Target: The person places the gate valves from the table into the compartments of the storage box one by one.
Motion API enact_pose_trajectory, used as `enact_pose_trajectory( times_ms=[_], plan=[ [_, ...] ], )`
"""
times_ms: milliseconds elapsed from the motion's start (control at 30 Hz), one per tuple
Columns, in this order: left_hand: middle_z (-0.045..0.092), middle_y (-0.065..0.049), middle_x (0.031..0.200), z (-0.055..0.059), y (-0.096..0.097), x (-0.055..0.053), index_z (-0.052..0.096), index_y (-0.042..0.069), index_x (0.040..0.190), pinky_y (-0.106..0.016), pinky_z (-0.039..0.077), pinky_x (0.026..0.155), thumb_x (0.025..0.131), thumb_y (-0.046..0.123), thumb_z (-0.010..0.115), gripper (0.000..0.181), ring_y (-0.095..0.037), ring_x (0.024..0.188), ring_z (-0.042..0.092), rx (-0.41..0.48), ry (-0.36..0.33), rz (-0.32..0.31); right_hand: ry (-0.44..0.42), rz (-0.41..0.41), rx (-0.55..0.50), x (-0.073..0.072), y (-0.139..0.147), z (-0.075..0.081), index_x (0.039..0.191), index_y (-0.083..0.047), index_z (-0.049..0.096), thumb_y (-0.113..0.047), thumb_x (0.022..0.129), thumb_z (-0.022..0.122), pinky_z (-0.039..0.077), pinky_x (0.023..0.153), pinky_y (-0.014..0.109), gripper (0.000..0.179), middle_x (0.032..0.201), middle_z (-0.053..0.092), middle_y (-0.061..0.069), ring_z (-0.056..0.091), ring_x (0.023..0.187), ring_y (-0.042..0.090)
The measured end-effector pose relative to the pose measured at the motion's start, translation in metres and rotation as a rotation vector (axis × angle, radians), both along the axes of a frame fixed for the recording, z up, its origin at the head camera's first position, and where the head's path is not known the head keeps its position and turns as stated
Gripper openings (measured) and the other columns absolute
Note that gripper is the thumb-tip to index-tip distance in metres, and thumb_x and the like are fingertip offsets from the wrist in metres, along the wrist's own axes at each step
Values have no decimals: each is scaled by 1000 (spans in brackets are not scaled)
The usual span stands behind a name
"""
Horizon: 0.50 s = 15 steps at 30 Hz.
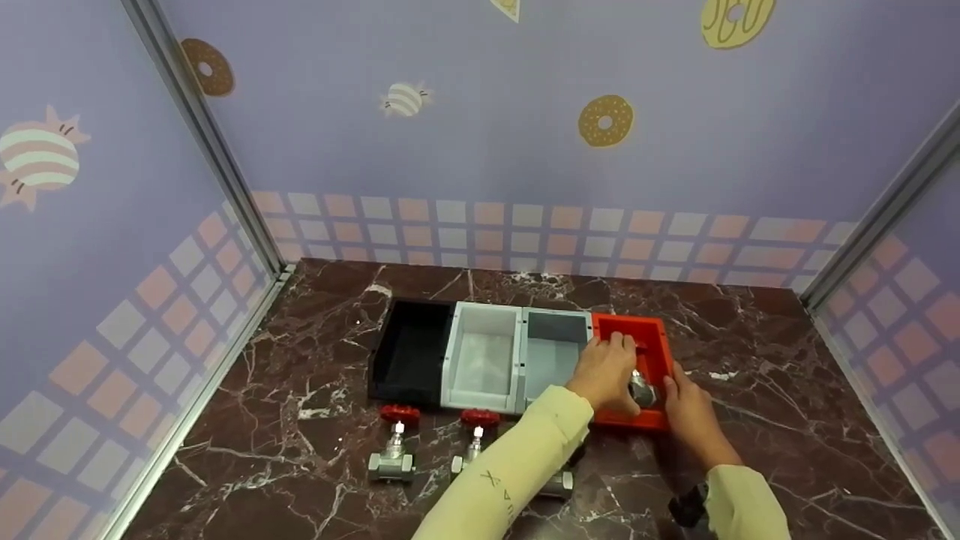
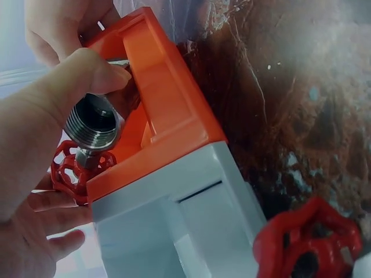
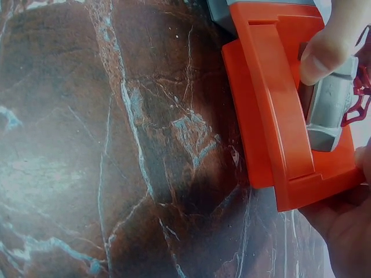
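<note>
A metal valve with a red handwheel lies inside the red bin (image 1: 630,418); its silvery body (image 3: 328,110) shows in the right wrist view. My left hand (image 1: 606,373) reaches into that bin from above and holds the valve, its thumb (image 2: 87,72) against the body beside the threaded opening (image 2: 93,123). Some of its fingers are hidden behind the valve and the bin wall. My right hand (image 1: 691,416) grips the bin's right side wall, with fingers along the outside and thumb near the rim.
Left of the red bin, joined in a row, stand a grey bin (image 1: 555,324), a white bin (image 1: 480,401) and a black bin (image 1: 409,391). In front lie one valve (image 1: 391,461), another valve (image 1: 478,435) and a third (image 1: 559,484), the last two partly behind my left sleeve.
</note>
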<state>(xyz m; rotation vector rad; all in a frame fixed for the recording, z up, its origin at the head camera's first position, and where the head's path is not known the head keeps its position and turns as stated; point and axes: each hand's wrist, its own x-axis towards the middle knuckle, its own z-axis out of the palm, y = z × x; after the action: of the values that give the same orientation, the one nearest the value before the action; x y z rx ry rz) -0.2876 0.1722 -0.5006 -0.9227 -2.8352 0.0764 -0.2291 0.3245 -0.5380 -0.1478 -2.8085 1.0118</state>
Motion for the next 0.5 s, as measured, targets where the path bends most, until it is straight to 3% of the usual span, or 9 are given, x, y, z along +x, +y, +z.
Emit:
enact_pose_trajectory(
  times_ms=[167, 500],
  plan=[
    [56, 0, 112, -2, 3, -2, 49, 12, 129, -34, 39, 109, 56, 72, 76, 99, -13, 95, 64, 3, -11, 15, -21, 0, -18, 0, -1, 1, 140, 3, 39, -12, 104, 37, 45, 90, 61, 40, 121, 58, 35, 60, 106, 46],
    [57, 0, 113, -4, 8, -9, 51, 12, 128, -36, 35, 113, 55, 68, 80, 97, -14, 98, 65, 26, -40, 34, -42, -1, -11, -1, 0, 2, 144, 4, 36, -13, 104, 36, 44, 93, 61, 43, 126, 55, 36, 57, 113, 48]
  ],
)
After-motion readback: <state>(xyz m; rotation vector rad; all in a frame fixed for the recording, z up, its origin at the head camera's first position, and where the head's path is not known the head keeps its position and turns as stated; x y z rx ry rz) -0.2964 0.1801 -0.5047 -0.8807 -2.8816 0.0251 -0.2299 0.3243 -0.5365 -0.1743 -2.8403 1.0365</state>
